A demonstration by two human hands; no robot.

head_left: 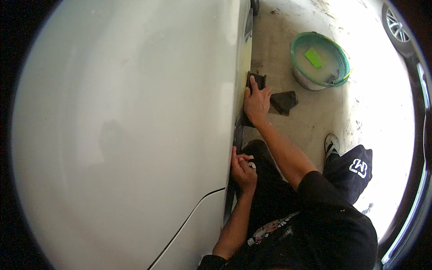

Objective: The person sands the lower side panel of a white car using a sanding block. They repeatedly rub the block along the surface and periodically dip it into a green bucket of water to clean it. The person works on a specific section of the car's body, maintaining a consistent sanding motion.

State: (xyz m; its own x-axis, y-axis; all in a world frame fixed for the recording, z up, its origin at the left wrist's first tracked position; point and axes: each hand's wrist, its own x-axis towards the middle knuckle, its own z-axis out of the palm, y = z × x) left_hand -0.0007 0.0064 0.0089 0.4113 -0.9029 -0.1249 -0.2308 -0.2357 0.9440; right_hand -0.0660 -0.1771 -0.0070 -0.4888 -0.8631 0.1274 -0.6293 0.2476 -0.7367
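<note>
A large white car panel [135,112] fills the left side, with a dark strip along its lower right edge. My right hand [257,102] lies at this edge, fingers stretched out, the index finger over a dark, flat piece [257,81]. A similar dark sheet [284,102], looking bent, lies on the floor just right of that hand. Nearer to me, my left hand [244,172] is at the panel's edge with its fingers partly curled. Small pale bits show beside its fingers; what it grips, if anything, I cannot make out.
On the concrete floor [310,117] stands a green-rimmed bucket [294,56] of cloudy water, with a bright green rectangular piece [314,57] in it. Another car's wheel [398,27] is at the far right. My shoe [332,143] rests on the floor below the bucket.
</note>
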